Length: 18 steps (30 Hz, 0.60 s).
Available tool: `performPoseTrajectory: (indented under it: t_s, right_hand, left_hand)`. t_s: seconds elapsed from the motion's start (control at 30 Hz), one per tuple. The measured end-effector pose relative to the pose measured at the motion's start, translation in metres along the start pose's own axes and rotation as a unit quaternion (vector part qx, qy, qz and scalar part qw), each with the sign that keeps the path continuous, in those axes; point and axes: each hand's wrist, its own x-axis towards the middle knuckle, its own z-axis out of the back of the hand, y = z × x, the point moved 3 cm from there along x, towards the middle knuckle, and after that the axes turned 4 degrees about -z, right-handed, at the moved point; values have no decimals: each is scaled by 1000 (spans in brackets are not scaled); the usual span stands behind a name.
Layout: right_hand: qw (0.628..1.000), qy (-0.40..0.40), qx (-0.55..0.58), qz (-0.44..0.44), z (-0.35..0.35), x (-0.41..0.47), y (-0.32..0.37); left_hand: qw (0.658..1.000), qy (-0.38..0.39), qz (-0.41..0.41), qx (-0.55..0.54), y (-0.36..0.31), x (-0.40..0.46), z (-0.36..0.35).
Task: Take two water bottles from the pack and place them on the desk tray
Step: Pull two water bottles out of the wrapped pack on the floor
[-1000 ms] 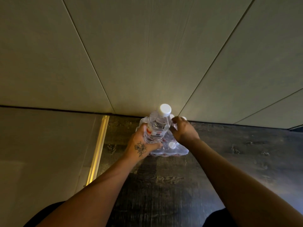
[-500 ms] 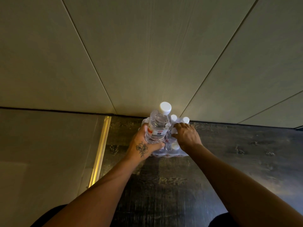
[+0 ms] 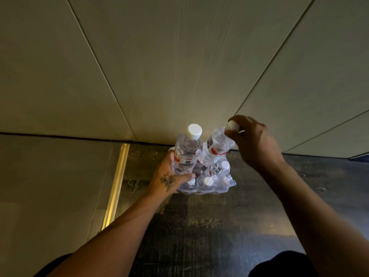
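A shrink-wrapped pack of water bottles (image 3: 219, 184) sits on the dark floor against the wall. My left hand (image 3: 169, 176), with a flower tattoo, grips a clear bottle with a white cap (image 3: 186, 152) upright above the pack's left side. My right hand (image 3: 253, 140) holds a second clear bottle (image 3: 214, 150) by its white cap, tilted, its base still among the pack's bottles. Several white caps show inside the torn wrap. No desk tray is in view.
A pale panelled wall (image 3: 179, 66) rises straight behind the pack. A brass strip (image 3: 116, 182) divides the dark floor (image 3: 199, 226) from a pale surface on the left (image 3: 56, 186). My knees show dark at the bottom edge.
My right hand has closed on a second bottle's cap and lifted it up and to the right out of the pack. The left hand keeps its bottle in about the same place.
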Motion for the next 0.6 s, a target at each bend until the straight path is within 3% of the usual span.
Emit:
performPoseTrajectory:
  t_s: [0.17, 0.6]
  right_hand:
    - [999, -42, 6, 29, 23, 5, 19]
    - [997, -60, 29, 47, -12, 29, 13]
  left_hand:
    - [1000, 3, -4, -20, -6, 1, -3]
    - [999, -9, 11, -30, -1, 14, -6]
